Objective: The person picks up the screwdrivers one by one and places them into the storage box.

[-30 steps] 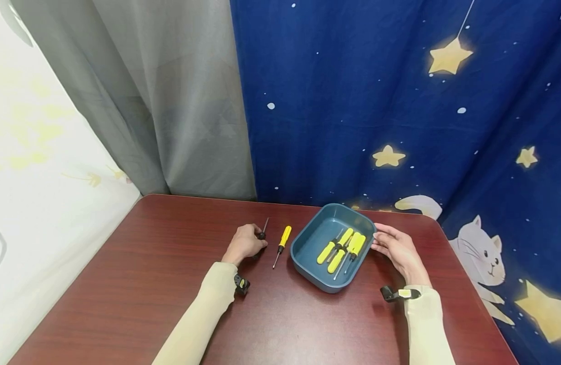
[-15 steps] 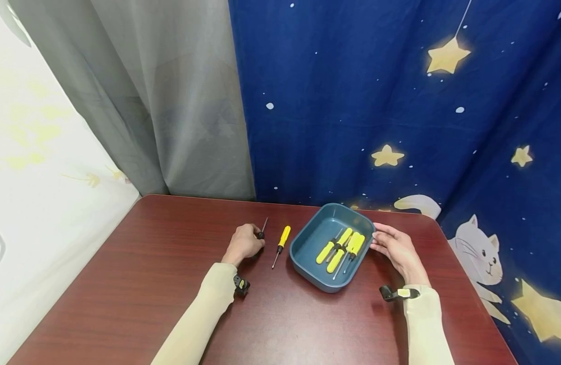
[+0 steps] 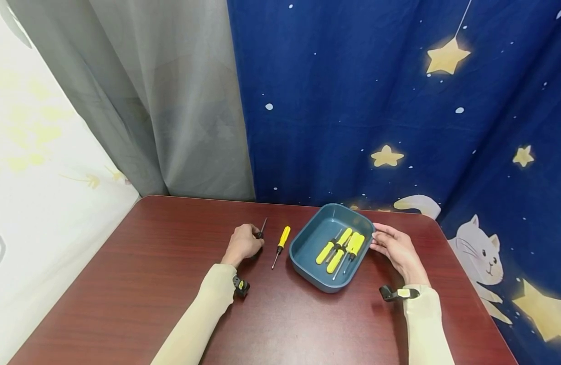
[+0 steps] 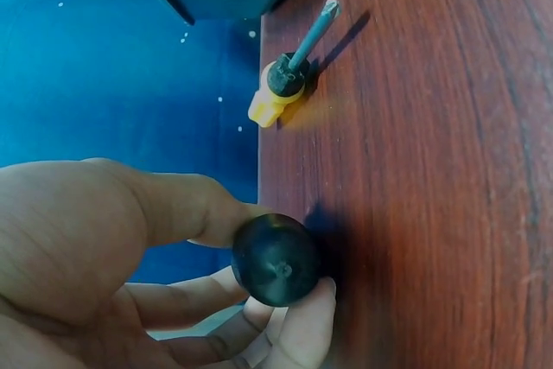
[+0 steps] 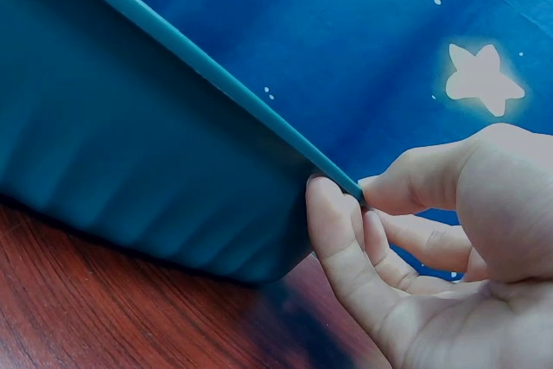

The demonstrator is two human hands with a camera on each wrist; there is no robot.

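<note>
In the head view my left hand (image 3: pixel 242 244) grips a dark screwdriver (image 3: pixel 260 234) low over the table, its thin shaft pointing away. Seen end-on in the left wrist view, its round black handle (image 4: pixel 278 261) sits between thumb and fingers. A yellow-and-black screwdriver (image 3: pixel 284 238) lies just right of that hand, tip towards me. Further right stands a blue-grey rectangular box (image 3: pixel 314 240) with several yellow-handled screwdrivers (image 3: pixel 337 260) inside. My right hand (image 3: pixel 401 254) holds the box's right side; in the right wrist view, thumb and fingers pinch the rim (image 5: pixel 285 131) at its corner.
The dark red wooden table (image 3: pixel 171 299) ends at a back edge close behind the box. Beyond it hang a grey curtain (image 3: pixel 193 101) and a blue star-patterned curtain (image 3: pixel 316 101). Each wrist carries a black camera strap (image 3: pixel 401 293).
</note>
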